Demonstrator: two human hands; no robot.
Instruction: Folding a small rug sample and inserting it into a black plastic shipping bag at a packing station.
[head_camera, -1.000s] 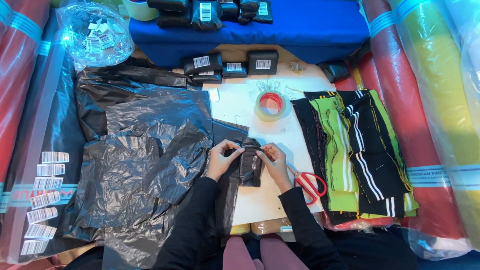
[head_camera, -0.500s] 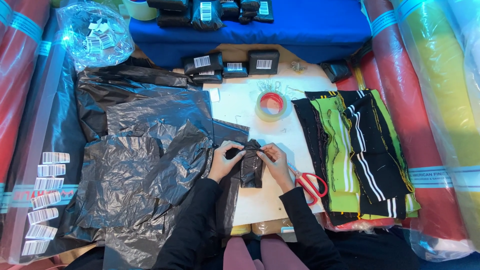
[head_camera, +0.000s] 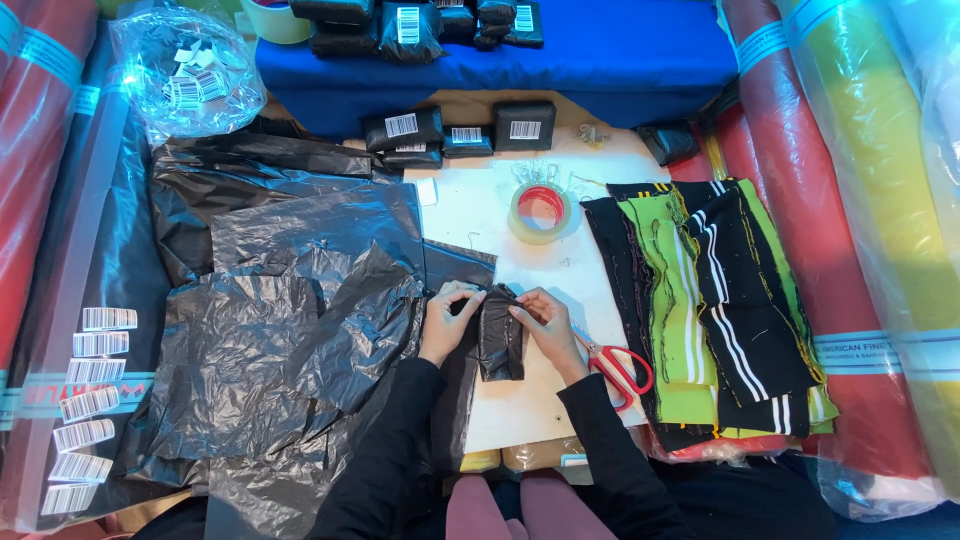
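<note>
Two hands, the left hand (head_camera: 447, 318) and the right hand (head_camera: 545, 322), meet on one small black-wrapped bundle (head_camera: 500, 342). One pair of red-handled scissors (head_camera: 620, 365) lies just beside the right hand. One roll of clear tape with a red core (head_camera: 541, 211) sits on the white counter (head_camera: 470, 205). Three black wrapped packets with white labels (head_camera: 462, 131) line the counter's far edge, and one unlabelled black packet (head_camera: 668, 141) lies to their right. At least four more labelled packets (head_camera: 410, 22) rest on the blue cloth (head_camera: 620, 50); the exact count is cut off. One clear bag of labels (head_camera: 190, 75) sits top left. Six loose label strips (head_camera: 90, 400) lie at the left. One stack of green, black and white striped fabric pieces (head_camera: 710, 310) is at right.
</note>
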